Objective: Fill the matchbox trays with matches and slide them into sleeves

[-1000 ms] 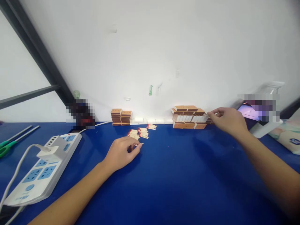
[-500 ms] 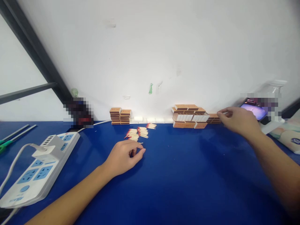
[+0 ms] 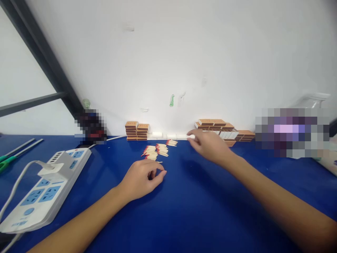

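My left hand (image 3: 143,179) rests on the blue table just in front of loose red-tipped matches (image 3: 151,151). Its fingers are curled, thumb and index tips close together, with nothing visible between them. At the wall, my right hand (image 3: 206,144) has its thumb and index finger around the right end of a row of white matchbox trays (image 3: 171,136), closed on a white matchbox tray (image 3: 191,136). That hand partly hides the larger pile of brown matchboxes (image 3: 212,122), where some white matchbox parts show. A smaller matchbox stack (image 3: 137,131) stands at the row's left end.
A white power strip (image 3: 50,189) with a plugged-in cable lies at the left. Beyond it are green-handled tools (image 3: 13,160). Blurred objects stand at the left and right by the white wall (image 3: 168,52). Blue table surface (image 3: 195,218) lies between my forearms.
My right hand has moved left, from the far right end of the matchbox pile to the white trays. My left hand stays in place. The view has shifted slightly.
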`<state>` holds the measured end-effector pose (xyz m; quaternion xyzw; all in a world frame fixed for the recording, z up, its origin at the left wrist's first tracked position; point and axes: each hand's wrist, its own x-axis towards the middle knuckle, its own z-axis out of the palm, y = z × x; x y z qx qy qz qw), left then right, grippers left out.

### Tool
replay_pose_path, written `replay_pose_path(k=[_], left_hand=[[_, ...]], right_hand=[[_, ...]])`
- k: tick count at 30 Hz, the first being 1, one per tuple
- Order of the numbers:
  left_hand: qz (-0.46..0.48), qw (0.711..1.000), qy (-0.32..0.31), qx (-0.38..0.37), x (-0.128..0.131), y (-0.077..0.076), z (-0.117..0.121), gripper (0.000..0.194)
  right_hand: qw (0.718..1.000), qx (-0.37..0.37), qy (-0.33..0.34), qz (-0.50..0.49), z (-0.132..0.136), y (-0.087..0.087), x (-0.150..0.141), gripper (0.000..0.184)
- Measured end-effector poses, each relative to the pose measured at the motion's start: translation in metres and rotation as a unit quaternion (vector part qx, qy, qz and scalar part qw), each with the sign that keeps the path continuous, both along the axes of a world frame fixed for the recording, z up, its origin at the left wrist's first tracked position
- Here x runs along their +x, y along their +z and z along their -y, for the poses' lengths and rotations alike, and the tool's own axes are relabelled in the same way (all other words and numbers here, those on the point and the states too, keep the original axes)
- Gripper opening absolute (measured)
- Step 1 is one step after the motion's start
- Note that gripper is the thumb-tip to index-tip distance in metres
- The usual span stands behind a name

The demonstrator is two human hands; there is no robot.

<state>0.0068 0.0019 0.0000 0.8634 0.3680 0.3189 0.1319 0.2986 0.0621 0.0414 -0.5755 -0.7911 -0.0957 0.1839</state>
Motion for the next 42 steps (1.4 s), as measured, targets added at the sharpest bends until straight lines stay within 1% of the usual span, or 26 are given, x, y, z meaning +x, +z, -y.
replay_pose_path(k=[2,3,6,8,11,13,15,17,18,20,21,23,25,26,27,28,30,32,34,36,38,42], left_hand=[[0.002,1.000,0.002,0.005,-0.001,0.001,0.000,0.014],[0.003,1.000,0.001,0.008,-0.001,0.002,0.000,0.014],[0.002,1.000,-0.001,0.017,-0.001,0.002,0.001,0.014],[-0.002,1.000,-0.003,0.020,-0.001,0.002,0.001,0.015],[-0.006,1.000,-0.004,0.023,-0.001,0.001,0.002,0.014],[-0.002,1.000,0.002,0.031,-0.002,0.001,0.002,0.014],[0.012,0.999,0.027,0.046,-0.002,0.001,0.002,0.013],[0.035,0.995,0.069,0.060,-0.002,0.003,0.002,0.013],[0.044,0.993,0.090,0.066,-0.002,0.004,0.003,0.014],[0.045,0.990,0.113,0.071,-0.002,0.006,0.004,0.023],[0.035,0.991,0.111,0.070,-0.002,0.007,0.004,0.030],[-0.003,0.994,0.092,0.059,-0.002,0.007,0.005,0.043],[-0.043,0.996,0.067,0.037,-0.001,0.004,0.007,0.048],[-0.057,0.997,0.055,0.025,-0.001,0.003,0.007,0.046],[-0.065,0.997,0.047,0.016,-0.001,0.001,0.007,0.043],[-0.068,0.997,0.041,0.008,-0.001,0.000,0.007,0.040],[-0.064,0.997,0.036,-0.001,-0.001,-0.001,0.006,0.036],[-0.057,0.998,0.032,-0.006,-0.002,-0.001,0.004,0.033],[-0.053,0.998,0.024,-0.011,-0.002,0.000,0.003,0.031],[-0.054,0.998,0.015,-0.017,-0.002,0.001,0.003,0.029],[-0.060,0.998,0.006,-0.021,-0.001,0.002,0.003,0.028],[-0.068,0.997,0.003,-0.024,0.000,0.003,0.004,0.027]], right_hand=[[0.999,-0.031,0.008,0.037,-0.014,-0.005,-0.026,0.033],[0.998,-0.044,0.018,0.032,-0.023,-0.006,-0.036,0.032],[0.993,-0.081,0.085,-0.013,-0.046,-0.008,-0.064,0.029],[0.988,-0.097,0.117,-0.028,-0.060,-0.008,-0.080,0.028],[0.987,-0.104,0.123,-0.026,-0.072,-0.008,-0.095,0.020],[0.987,-0.105,0.121,-0.028,-0.072,-0.004,-0.096,0.015],[0.986,-0.104,0.127,-0.034,-0.061,0.003,-0.089,0.015],[0.981,-0.117,0.148,-0.047,-0.039,0.010,-0.078,0.012],[0.977,-0.136,0.153,-0.061,-0.024,0.013,-0.072,0.012],[0.953,-0.221,0.189,-0.089,0.006,0.015,-0.062,0.014],[0.937,-0.256,0.216,-0.098,0.019,0.015,-0.059,0.014],[0.914,-0.311,0.237,-0.112,0.037,0.012,-0.055,0.014],[0.903,-0.333,0.238,-0.133,0.038,0.009,-0.054,0.015],[0.907,-0.325,0.225,-0.145,0.032,0.007,-0.054,0.015],[0.918,-0.303,0.204,-0.153,0.023,0.005,-0.053,0.016],[0.935,-0.267,0.173,-0.155,0.011,0.002,-0.052,0.017],[0.969,-0.184,0.105,-0.128,-0.016,-0.005,-0.050,0.021],[0.983,-0.142,0.083,-0.084,-0.040,-0.012,-0.049,0.026],[0.983,-0.152,0.081,-0.062,-0.056,-0.019,-0.049,0.025],[0.977,-0.180,0.087,-0.069,-0.063,-0.024,-0.049,0.023],[0.974,-0.194,0.091,-0.078,-0.066,-0.025,-0.049,0.023],[0.979,-0.175,0.096,-0.039,-0.064,-0.023,-0.049,0.024]])
